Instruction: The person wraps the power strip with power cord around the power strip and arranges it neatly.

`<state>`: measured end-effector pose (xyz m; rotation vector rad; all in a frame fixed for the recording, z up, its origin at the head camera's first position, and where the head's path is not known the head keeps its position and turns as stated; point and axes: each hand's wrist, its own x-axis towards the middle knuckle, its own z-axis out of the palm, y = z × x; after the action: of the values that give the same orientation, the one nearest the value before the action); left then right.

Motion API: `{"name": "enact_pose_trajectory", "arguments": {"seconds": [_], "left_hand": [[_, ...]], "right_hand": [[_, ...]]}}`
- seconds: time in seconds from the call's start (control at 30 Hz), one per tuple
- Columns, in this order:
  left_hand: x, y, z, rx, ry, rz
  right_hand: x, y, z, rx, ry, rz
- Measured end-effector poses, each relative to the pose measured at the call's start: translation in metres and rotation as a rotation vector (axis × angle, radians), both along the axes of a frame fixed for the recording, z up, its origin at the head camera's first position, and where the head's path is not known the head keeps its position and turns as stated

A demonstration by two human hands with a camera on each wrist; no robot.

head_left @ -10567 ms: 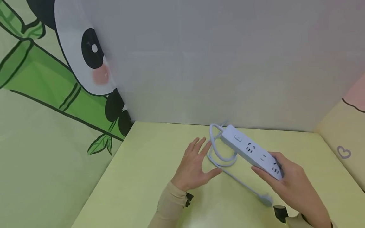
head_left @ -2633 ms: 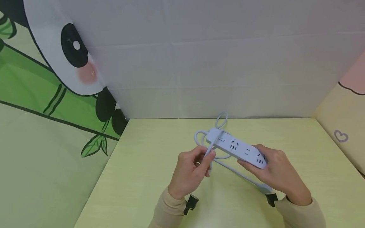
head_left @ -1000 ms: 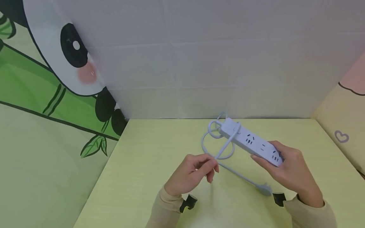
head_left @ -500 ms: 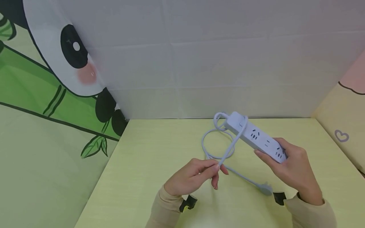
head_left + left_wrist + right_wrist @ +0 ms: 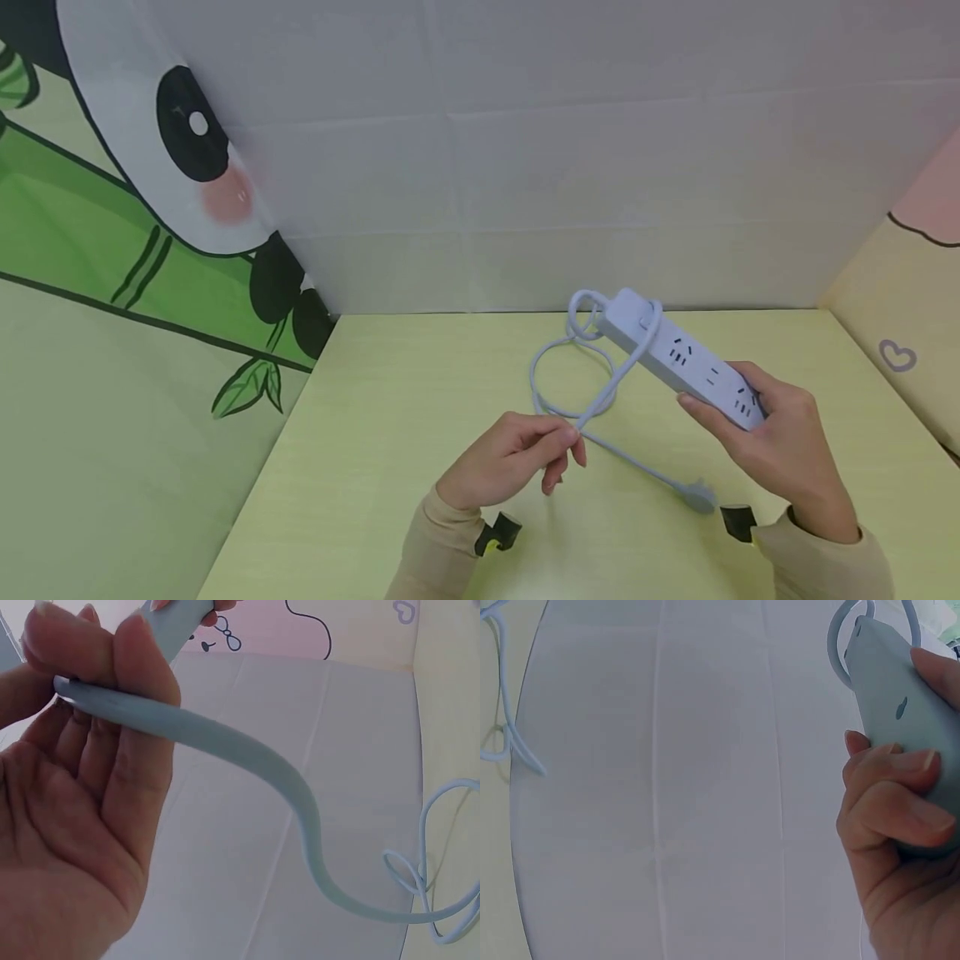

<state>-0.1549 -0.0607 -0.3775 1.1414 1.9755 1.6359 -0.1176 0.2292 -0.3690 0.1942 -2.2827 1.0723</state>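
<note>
The L hand (image 5: 510, 462) is pinching: its thumb and 1st finger squeeze the cord (image 5: 611, 387), and the other fingers bend loosely below. The R hand (image 5: 783, 450) wraps round one end of the power strip (image 5: 686, 358), w/ its thumb on one side and its fingers curled under the back.

The strip is a long white box w/ flat sides, prob. hard plastic. Its top has small dark slots in groups, plus a switch nr the far end. The cord is round, smooth and bendy, same color as the box. It makes a small ring by the far end, then a part of it goes across the top and down to the L hand.

The box is up off the desk (image 5: 360, 450), tipped so its far end points to the desk's back edge. It's up and to the R of the L hand. More cord lies in a big loop on the desk, b/w the L hand and the back edge. The plug (image 5: 699, 497) is on the desk too, just L of the R wrist.
</note>
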Motion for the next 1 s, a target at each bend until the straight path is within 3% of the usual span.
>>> {"name": "enact_pose_trajectory", "arguments": {"seconds": [0.43,0.73,1.0], "left_hand": [[-0.005,-0.002,-0.001,0.012,-0.053,-0.009],[-0.009,-0.002,-0.006,0.03,-0.068,0.031],[-0.011,-0.003,-0.009,0.027,-0.098,0.025]], "right_hand": [[0.0,-0.001,0.0,-0.02,-0.016,0.043],[0.002,0.0,0.001,-0.049,-0.048,0.121],[0.003,-0.001,0.001,-0.067,-0.07,0.19]]}}
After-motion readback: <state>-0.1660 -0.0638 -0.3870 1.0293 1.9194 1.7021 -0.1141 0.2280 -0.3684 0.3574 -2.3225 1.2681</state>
